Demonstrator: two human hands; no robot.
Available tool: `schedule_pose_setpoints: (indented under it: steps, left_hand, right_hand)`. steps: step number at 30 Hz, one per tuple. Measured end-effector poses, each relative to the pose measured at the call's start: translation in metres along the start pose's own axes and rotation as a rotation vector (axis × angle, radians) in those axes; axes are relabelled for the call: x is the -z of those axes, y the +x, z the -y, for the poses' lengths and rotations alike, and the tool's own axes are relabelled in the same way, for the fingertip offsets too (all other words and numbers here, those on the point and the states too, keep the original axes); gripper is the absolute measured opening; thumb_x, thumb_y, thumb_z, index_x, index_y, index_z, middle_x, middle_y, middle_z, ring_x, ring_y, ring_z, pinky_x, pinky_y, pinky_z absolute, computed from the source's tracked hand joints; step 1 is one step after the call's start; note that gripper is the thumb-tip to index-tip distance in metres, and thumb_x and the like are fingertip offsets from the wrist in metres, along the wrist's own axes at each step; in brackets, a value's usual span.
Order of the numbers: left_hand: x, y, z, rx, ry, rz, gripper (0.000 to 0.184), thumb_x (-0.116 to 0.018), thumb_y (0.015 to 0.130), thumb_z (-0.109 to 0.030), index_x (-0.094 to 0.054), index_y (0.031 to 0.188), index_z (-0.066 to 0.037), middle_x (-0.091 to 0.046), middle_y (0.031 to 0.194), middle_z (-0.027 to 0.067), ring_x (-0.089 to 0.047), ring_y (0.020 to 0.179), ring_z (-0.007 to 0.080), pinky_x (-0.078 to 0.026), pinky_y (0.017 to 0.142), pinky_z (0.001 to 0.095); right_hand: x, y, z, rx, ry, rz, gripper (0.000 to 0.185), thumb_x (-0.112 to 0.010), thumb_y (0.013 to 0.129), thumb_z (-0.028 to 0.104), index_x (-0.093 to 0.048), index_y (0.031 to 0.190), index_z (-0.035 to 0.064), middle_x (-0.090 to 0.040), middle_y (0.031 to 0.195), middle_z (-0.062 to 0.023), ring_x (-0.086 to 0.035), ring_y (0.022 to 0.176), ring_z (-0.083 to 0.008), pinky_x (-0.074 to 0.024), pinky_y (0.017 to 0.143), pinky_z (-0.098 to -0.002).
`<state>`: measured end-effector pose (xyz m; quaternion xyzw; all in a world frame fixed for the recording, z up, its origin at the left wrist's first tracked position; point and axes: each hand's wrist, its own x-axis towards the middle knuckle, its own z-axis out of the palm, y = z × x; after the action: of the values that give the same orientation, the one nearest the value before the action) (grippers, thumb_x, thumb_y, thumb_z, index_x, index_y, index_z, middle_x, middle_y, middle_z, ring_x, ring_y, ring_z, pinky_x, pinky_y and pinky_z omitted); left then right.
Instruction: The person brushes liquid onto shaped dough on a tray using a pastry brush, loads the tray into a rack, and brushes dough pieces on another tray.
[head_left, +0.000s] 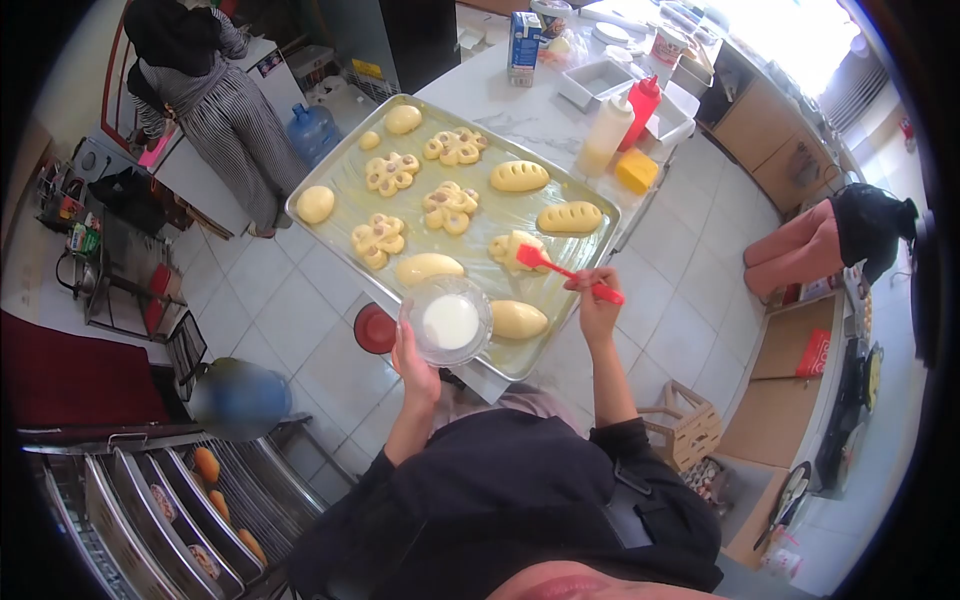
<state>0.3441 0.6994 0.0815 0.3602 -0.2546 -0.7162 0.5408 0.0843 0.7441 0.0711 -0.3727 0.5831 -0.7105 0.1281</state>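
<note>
My left hand (pixel 415 372) holds a clear glass bowl (pixel 474 350) with white liquid over the near edge of a large metal tray (pixel 335 243). A red brush (pixel 572 272) is gripped by the handle in my right hand (pixel 598 298). Its bristles touch a shaped dough piece (pixel 508 250) at the tray's right part. Around it lie flower-shaped pieces (pixel 450 207), scored loaves (pixel 569 217), plain oval pieces (pixel 520 319) and round balls (pixel 316 204) of pale dough.
Behind the tray, the counter (pixel 485 95) bears a blue carton (pixel 523 48), squeeze bottles (pixel 606 133) and a yellow sponge (pixel 636 171). One person (pixel 215 100) stands at the upper left, another (pixel 800 245) bends at the right. A rack of baked bread (pixel 207 464) is lower left.
</note>
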Motion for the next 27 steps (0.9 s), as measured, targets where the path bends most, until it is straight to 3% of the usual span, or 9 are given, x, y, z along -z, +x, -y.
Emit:
schedule_pose_setpoints:
  steps: [2,8,11,15,16,19,27]
  left_hand:
    - [0.0,0.0,0.006,-0.028,-0.011,0.01,0.049,-0.035,0.095,-0.034,-0.033,0.133,-0.003,-0.039,0.13,0.0115,-0.043,0.117,0.0223,-0.037,0.096,0.0353]
    - [-0.011,-0.009,0.017,-0.099,-0.015,-0.037,0.051,-0.035,0.095,-0.035,-0.03,0.134,-0.002,-0.036,0.132,0.0113,-0.037,0.121,0.0217,-0.033,0.099,0.0351]
    - [-0.023,-0.011,0.018,-0.123,-0.035,-0.06,0.052,-0.034,0.095,-0.036,-0.028,0.135,-0.002,-0.035,0.133,0.0113,-0.035,0.123,0.0217,-0.03,0.101,0.0352]
    - [-0.028,-0.005,0.023,-0.167,-0.056,-0.08,0.053,-0.034,0.095,-0.036,-0.027,0.135,-0.002,-0.034,0.134,0.011,-0.035,0.123,0.022,-0.03,0.101,0.0354]
    - [-0.031,-0.005,0.022,-0.173,-0.056,-0.099,0.052,-0.034,0.095,-0.036,-0.027,0.135,-0.002,-0.035,0.133,0.0112,-0.036,0.122,0.0221,-0.031,0.101,0.0353]
    - [-0.036,-0.001,0.022,-0.189,-0.061,-0.129,0.051,-0.033,0.095,-0.034,-0.029,0.134,-0.002,-0.037,0.132,0.0117,-0.038,0.121,0.0224,-0.033,0.099,0.0354]
    - [-0.029,0.008,0.021,-0.252,-0.056,-0.126,0.05,-0.032,0.096,-0.032,-0.029,0.134,0.0,-0.04,0.131,0.0128,-0.042,0.119,0.0239,-0.036,0.098,0.0358]
  right_hand:
    - [0.009,-0.001,-0.005,0.007,-0.212,0.148,0.013,-0.062,0.082,0.01,-0.053,0.075,0.0038,-0.061,0.064,-0.0054,-0.061,0.062,-0.0116,-0.046,0.056,-0.0246]
    - [0.03,0.005,0.016,0.173,-0.282,0.153,0.011,-0.063,0.079,0.005,-0.053,0.074,0.0026,-0.06,0.065,-0.0063,-0.059,0.059,-0.0122,-0.0456,0.056,-0.0251]
    - [0.019,0.003,0.015,0.177,-0.288,0.267,0.01,-0.063,0.078,0.003,-0.053,0.074,0.0026,-0.06,0.066,-0.0062,-0.059,0.059,-0.0124,-0.0458,0.057,-0.0246]
    - [0.032,0.029,0.011,-0.018,-0.15,0.165,0.015,-0.057,0.085,0.005,-0.046,0.076,0.0031,-0.06,0.067,-0.0065,-0.058,0.058,-0.0115,-0.047,0.055,-0.0215]
    - [0.029,0.043,0.014,-0.037,0.012,0.082,0.017,-0.055,0.087,0.006,-0.042,0.076,0.0022,-0.056,0.068,-0.005,-0.059,0.058,-0.011,-0.0496,0.053,-0.0219]
    - [0.007,0.076,0.02,-0.042,0.012,0.066,0.02,-0.055,0.087,0.007,-0.041,0.075,0.0011,-0.051,0.069,-0.0042,-0.059,0.057,-0.0117,-0.0525,0.051,-0.024]
    - [-0.073,0.105,-0.003,-0.053,-0.148,0.341,0.018,-0.056,0.085,0.006,-0.043,0.072,0.001,-0.05,0.061,-0.0024,-0.06,0.052,-0.0105,-0.0515,0.048,-0.0222]
